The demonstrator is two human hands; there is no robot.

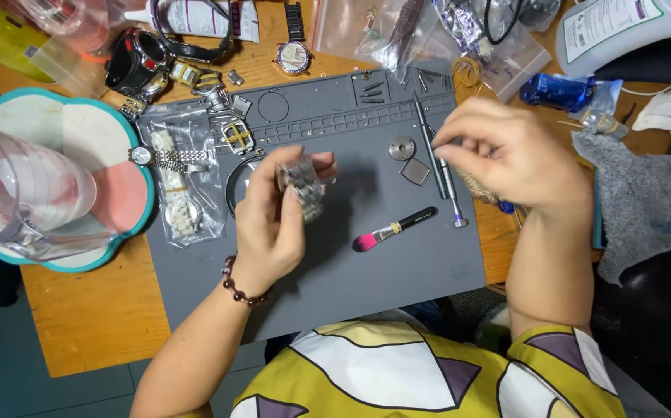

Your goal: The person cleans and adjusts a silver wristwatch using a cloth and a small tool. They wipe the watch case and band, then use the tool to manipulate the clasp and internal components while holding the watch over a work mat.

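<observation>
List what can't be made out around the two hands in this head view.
- Watch band in the left hand: fingers hide most of it, and it is blurred.
- Right hand: a thin tool's tip shows, but its handle is hidden in the curled fingers, so its kind cannot be told.
- Ring on the mat: the left hand covers its right part.

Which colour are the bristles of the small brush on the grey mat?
Bright pink bristles, on a black-handled brush; head view.
</observation>
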